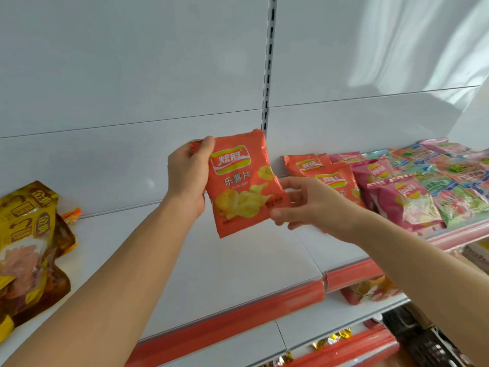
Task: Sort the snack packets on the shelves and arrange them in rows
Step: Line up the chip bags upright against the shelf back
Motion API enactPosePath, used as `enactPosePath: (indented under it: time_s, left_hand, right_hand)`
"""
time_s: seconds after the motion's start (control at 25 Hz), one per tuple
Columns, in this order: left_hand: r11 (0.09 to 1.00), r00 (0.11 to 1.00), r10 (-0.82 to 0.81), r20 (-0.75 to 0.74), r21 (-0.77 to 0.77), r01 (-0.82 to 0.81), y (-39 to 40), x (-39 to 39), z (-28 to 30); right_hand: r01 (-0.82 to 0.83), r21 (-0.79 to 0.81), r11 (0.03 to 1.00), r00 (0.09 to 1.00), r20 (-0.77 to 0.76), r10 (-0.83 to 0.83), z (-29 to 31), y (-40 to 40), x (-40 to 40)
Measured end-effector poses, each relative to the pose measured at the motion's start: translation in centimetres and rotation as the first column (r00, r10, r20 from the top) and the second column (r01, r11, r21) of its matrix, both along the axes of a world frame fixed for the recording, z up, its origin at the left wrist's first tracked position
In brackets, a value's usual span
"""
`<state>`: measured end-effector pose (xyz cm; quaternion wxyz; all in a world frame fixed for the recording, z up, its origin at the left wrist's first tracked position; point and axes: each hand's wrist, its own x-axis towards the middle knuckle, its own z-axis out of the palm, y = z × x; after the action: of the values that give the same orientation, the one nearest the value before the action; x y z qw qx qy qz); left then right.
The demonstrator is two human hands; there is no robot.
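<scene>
An orange chip packet (pixel 242 185) is held upright in the air above the white shelf (pixel 225 260). My left hand (pixel 188 178) grips its upper left edge, thumb over the front. My right hand (pixel 304 205) pinches its lower right corner. On the shelf to the right lie two more orange packets (pixel 307 164), then pink chip packets (pixel 402 202), then several green and pink packets (pixel 457 186).
Yellow and brown snack bags (pixel 29 234) stand at the left end of the shelf. A red price strip (pixel 238 321) runs along the shelf's front edge. Lower shelves hold more packets (pixel 370 290) and gold-wrapped items (pixel 333 339). White back panels rise behind.
</scene>
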<state>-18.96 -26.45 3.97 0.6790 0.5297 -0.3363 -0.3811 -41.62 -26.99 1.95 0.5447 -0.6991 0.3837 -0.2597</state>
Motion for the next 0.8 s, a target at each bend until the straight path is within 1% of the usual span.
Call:
enactPosePath:
  time_s: [0.16, 0.28, 0.36, 0.48, 0.52, 0.6, 0.68, 0.8]
  left_hand:
    - [0.999, 0.999, 0.026, -0.03, -0.019, -0.027, -0.8, -1.6, 0.5]
    - [0.999, 0.998, 0.037, -0.053, -0.023, -0.038, -1.3, -3.7, 0.6]
    - [0.999, 0.998, 0.029, -0.052, -0.015, -0.029, -1.4, -5.7, 0.6]
    - [1.0, 1.0, -0.008, 0.002, -0.019, 0.008, -1.6, -8.5, 0.3]
    - [1.0, 1.0, -0.022, 0.013, -0.016, 0.022, -1.7, -9.3, 0.1]
    - [0.998, 0.998, -0.059, 0.019, -0.003, 0.059, -2.0, -11.4, -0.1]
    - [0.995, 0.995, -0.097, 0.017, 0.001, 0.097, -2.5, -13.9, -0.4]
    - [0.99, 0.99, -0.134, 0.052, 0.041, 0.132, -3.0, -16.9, -1.2]
  right_hand:
    - [0.147, 0.05, 0.988, 0.976, 0.153, -0.153, 0.0, 0.2, -2.0]
    - [0.145, 0.123, 0.982, 0.966, 0.196, -0.167, -0.1, 0.9, -3.6]
    - [0.148, 0.104, 0.984, 0.976, 0.146, -0.162, -0.3, 1.2, -5.1]
    - [0.225, 0.001, 0.974, 0.974, 0.036, -0.225, 0.5, 0.9, -8.3]
    - [0.256, -0.037, 0.966, 0.967, 0.017, -0.256, 1.2, 0.6, -9.3]
    - [0.325, -0.098, 0.941, 0.946, 0.031, -0.323, 3.1, -0.7, -11.1]
    - [0.372, -0.108, 0.922, 0.928, 0.046, -0.369, 4.6, -3.0, -12.0]
    - [0.386, -0.077, 0.919, 0.922, 0.004, -0.387, 4.7, -5.9, -12.3]
